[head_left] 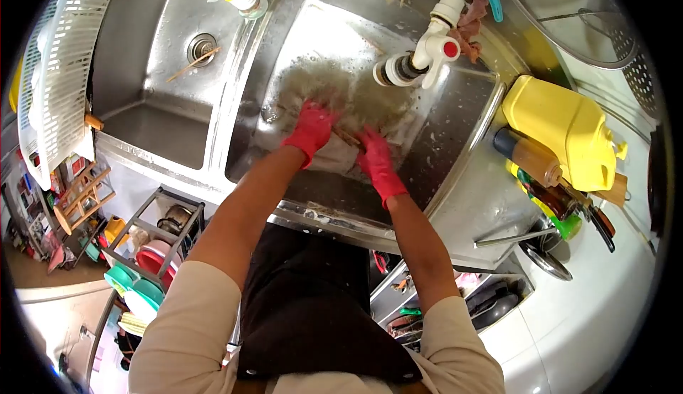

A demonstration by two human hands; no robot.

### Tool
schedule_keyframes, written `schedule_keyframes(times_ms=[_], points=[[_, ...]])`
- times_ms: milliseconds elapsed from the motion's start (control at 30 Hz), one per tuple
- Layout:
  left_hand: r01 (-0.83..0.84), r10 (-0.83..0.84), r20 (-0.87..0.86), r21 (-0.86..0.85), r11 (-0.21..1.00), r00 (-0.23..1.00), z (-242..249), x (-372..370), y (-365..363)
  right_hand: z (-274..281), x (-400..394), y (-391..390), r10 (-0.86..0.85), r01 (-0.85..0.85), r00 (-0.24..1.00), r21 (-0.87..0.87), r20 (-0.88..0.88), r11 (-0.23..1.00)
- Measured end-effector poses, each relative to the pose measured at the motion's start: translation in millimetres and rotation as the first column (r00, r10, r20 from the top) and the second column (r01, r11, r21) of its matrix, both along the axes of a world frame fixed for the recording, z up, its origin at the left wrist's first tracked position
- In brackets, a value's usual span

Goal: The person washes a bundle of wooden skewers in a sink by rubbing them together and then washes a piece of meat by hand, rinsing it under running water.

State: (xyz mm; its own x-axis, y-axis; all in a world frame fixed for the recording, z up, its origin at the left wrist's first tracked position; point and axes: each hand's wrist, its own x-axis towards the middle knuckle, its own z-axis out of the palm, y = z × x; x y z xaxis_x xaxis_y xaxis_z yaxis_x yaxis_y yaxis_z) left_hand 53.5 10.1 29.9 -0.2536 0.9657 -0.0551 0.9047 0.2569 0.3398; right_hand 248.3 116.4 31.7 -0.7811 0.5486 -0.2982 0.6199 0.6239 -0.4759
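Both my hands wear pink-red rubber gloves and are down in the murky, splashing water of the right-hand sink basin. My left hand reaches in from the left, its fingers blurred and partly under the water. Slightly lower on the right, my right hand angles inward with its fingertips at the water. Between the gloves shows a short brown wooden stick, one end right by the right fingers. I cannot tell which hand grips it. Pale material lies under the water around the hands.
A white tap with a red-capped handle juts over the basin. In the left basin, a thin wooden stick lies across the drain. A white plastic rack stands at far left. A yellow jug and bottle occupy the right counter.
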Motion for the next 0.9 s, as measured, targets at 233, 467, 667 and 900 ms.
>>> schedule_keyframes(times_ms=[233,467,667,900], points=[[0.161,-0.117,0.126,-0.435,0.886,0.985,22,48,-17,-26,-25,56,-0.838,0.834,0.538,0.2,-0.09,0.513],[0.233,-0.142,0.256,-0.375,0.897,0.956,26,44,-31,-49,-26,28,-0.333,0.337,0.941,0.202,-0.054,0.92],[0.4,-0.039,0.467,-0.707,0.584,0.883,77,6,11,10,-55,-20,0.296,-0.321,0.909,0.042,0.292,0.946],[-0.033,0.06,0.114,-0.228,0.973,0.992,33,36,-11,-23,-22,54,-0.635,0.666,0.746,0.254,-0.203,0.701]])
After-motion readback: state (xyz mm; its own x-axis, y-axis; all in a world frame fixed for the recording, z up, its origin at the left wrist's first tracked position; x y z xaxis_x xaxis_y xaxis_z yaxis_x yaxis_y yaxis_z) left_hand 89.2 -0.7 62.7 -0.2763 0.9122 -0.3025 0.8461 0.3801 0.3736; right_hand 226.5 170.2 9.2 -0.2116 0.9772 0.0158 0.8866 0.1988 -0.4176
